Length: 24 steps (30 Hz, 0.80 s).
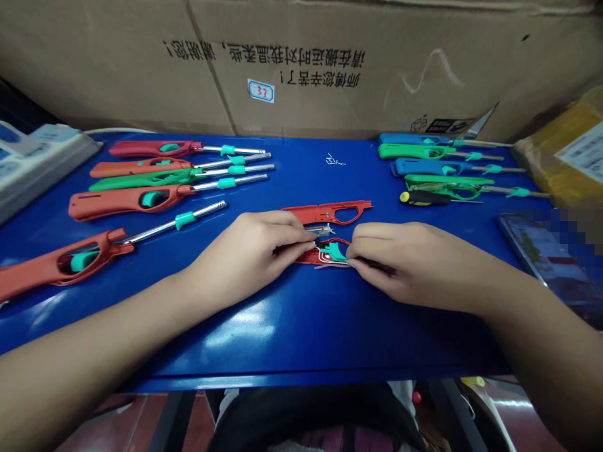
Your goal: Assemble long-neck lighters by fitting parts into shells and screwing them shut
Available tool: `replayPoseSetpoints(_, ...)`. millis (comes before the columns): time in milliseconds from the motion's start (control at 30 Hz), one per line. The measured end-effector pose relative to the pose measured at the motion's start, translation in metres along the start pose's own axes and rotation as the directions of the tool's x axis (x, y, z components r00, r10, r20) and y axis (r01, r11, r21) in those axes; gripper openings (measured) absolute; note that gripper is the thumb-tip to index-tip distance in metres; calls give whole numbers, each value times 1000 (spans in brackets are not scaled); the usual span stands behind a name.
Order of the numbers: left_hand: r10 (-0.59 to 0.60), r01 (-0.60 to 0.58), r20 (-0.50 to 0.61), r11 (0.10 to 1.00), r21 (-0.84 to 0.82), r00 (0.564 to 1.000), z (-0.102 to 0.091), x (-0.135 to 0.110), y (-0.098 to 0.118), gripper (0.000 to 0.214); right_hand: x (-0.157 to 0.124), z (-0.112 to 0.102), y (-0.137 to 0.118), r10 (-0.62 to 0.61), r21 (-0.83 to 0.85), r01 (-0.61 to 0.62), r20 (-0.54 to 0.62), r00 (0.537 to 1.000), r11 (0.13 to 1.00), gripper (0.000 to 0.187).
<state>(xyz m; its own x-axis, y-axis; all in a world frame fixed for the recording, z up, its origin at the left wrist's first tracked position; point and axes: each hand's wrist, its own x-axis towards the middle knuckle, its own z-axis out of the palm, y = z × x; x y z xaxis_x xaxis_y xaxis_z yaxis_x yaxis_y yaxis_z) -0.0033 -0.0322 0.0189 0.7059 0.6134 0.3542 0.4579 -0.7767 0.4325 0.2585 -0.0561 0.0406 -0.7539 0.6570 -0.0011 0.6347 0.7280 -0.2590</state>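
My left hand (252, 251) and my right hand (405, 260) rest on the blue table (292, 326), both pinched on an opened red lighter half (315, 256) lying between them. A teal trigger (335, 252) sits in that half, with thin white wire beside it. Small metal parts (323, 230) lie just above my fingertips. The other red shell half (330, 212), empty, lies a little farther back.
Several long-nosed lighters, red, orange and green (155, 179), lie at the left. Blue and green ones (433, 164) lie at the right with a black-and-yellow screwdriver (424, 198). A phone (546, 257) is at the right edge, a power strip (32, 163) at the left. Cardboard boxes (301, 63) stand behind.
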Motion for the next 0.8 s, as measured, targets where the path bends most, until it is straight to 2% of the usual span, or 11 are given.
replayPoseSetpoints(300,-43,41,-55,999,-29,998,0,0,0,16,0,0,0,-3,-8,3,-3,1000,1000,17)
replayPoseSetpoints(467,-10,10,-24,1000,-29,1000,-1,0,0,15,0,1,1,-9,-20,9,-20,1000,1000,17)
replayPoseSetpoints(800,8,-7,-45,1000,21,999,1,-1,0,15,-1,1,0,-25,-44,23,-31,999,999,20)
